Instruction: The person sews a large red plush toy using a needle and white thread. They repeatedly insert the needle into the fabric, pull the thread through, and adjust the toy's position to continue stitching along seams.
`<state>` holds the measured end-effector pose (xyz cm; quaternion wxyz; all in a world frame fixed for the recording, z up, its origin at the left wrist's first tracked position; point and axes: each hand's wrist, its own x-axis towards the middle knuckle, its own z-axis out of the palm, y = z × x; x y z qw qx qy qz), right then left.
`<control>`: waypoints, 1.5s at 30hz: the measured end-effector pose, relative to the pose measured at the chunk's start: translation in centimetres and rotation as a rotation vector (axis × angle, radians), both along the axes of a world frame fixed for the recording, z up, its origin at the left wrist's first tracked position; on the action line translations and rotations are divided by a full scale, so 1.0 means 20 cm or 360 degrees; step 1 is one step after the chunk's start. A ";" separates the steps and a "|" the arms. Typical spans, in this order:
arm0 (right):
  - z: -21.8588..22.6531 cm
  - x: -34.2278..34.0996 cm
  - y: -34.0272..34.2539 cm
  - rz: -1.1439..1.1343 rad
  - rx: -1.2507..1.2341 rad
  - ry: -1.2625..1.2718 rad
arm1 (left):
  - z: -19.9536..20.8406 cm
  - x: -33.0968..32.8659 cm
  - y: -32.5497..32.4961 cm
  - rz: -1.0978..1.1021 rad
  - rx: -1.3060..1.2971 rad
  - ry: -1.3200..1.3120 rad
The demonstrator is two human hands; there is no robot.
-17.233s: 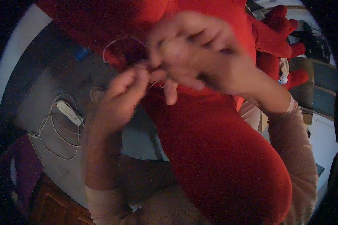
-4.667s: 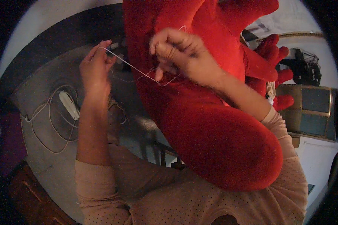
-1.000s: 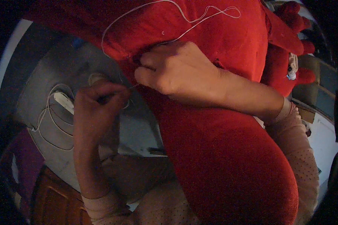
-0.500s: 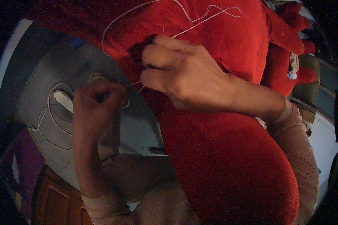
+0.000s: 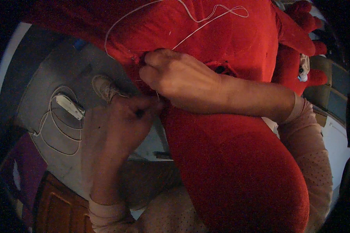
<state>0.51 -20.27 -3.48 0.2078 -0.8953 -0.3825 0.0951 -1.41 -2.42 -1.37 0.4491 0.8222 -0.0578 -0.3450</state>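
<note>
A large stuffed red plush piece (image 5: 241,155) lies across my lap and fills the middle. My right hand (image 5: 179,77) is closed at its left edge, its curled fingers pinching the red cloth. White thread (image 5: 198,29) rises from behind that hand and loops over the plush. To the lower left, my left hand (image 5: 130,116) is closed in a pinch, partly blurred, close under the right fingers. A fine strand runs between both hands; whether a needle is there I cannot make out. Beside my right wrist, a dark gap (image 5: 221,70) shows in the cloth.
More red stuffed pieces (image 5: 299,50) lie at the far right. On the grey floor at left are a white power strip (image 5: 70,106) with a looped cord and a shoe (image 5: 103,87). A brown wooden panel (image 5: 62,206) stands at lower left.
My left hand has moved right and slightly down, from out over the floor to the plush edge. My right hand has shifted a little down and left, still closed.
</note>
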 end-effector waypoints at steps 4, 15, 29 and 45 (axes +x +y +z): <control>-0.02 0.00 0.03 -0.0015 -0.0040 0.0105 | -0.26 -0.16 0.00 0.0235 -0.0391 -0.0109; -0.06 0.00 0.06 -0.0135 0.0331 0.0092 | -0.27 -0.13 0.03 -0.0279 0.0404 -0.1188; 0.44 -0.04 -0.25 -0.1170 0.1237 0.0819 | -0.28 -0.01 0.12 -0.0384 0.0435 -0.0689; 1.38 -0.38 -2.54 -0.2689 -0.1029 -0.0704 | -0.44 0.14 0.22 -0.0214 0.0452 -0.0408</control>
